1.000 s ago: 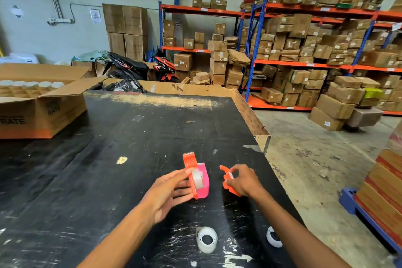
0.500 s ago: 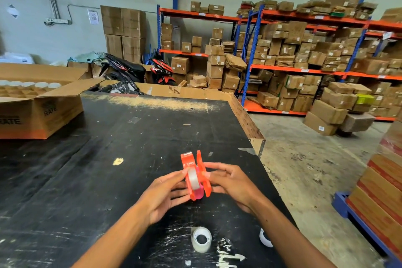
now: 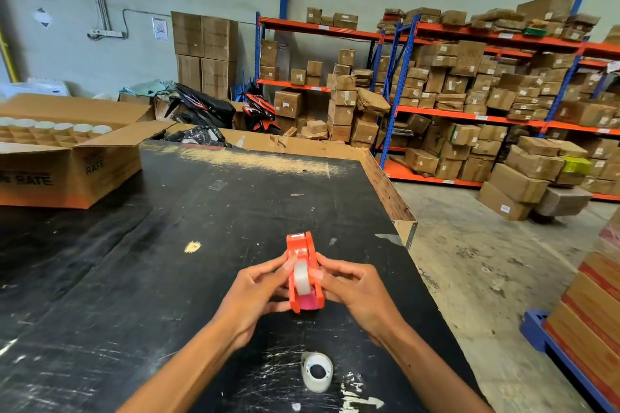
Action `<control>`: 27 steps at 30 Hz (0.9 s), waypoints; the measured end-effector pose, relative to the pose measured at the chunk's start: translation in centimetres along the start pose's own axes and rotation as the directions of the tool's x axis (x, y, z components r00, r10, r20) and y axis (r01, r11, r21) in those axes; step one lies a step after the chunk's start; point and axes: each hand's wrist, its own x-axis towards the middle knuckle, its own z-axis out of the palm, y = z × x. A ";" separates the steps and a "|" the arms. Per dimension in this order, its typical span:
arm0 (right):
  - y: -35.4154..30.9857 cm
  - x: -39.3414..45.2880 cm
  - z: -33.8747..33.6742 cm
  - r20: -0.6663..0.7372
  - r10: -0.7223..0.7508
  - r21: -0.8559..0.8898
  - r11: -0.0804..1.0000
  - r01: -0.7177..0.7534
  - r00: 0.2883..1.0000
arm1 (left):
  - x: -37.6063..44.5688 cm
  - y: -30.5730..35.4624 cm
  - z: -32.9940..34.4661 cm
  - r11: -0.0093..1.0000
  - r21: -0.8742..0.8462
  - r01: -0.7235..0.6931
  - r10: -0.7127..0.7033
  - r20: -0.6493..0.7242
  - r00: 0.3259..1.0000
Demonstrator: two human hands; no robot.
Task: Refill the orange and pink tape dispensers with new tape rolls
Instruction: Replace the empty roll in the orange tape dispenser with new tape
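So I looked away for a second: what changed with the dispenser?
The right hand brought the loose orange side piece leftward and pressed it onto the dispenser; both hands now clasp it closed around the tape. The left hand kept its hold. The spare roll stayed on the table.

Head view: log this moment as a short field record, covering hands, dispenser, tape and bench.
left hand: gripping the dispenser's left side
right hand: gripping its right side
orange dispenser: upright, held between both hands over the table, clear roll seated inside, pink part at its base
loose tape roll: on the black table, nearer the person
open carton: far left, on table
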 end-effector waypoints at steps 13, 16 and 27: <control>1.1 -0.4 1.6 -0.139 -0.160 -0.101 0.984 0.147 0.977 | -0.1 0.2 0.3 0.982 0.105 -0.160 0.162 -0.012 0.987; 0.3 0.0 1.0 -0.107 -0.163 -0.124 0.981 0.149 0.981 | 0.0 0.9 0.1 0.978 0.126 -0.163 0.163 0.014 0.987; -1.0 0.7 -0.1 -0.040 -0.187 -0.299 0.940 0.167 0.982 | 0.3 0.1 0.5 0.979 0.138 -0.147 0.154 -0.039 0.987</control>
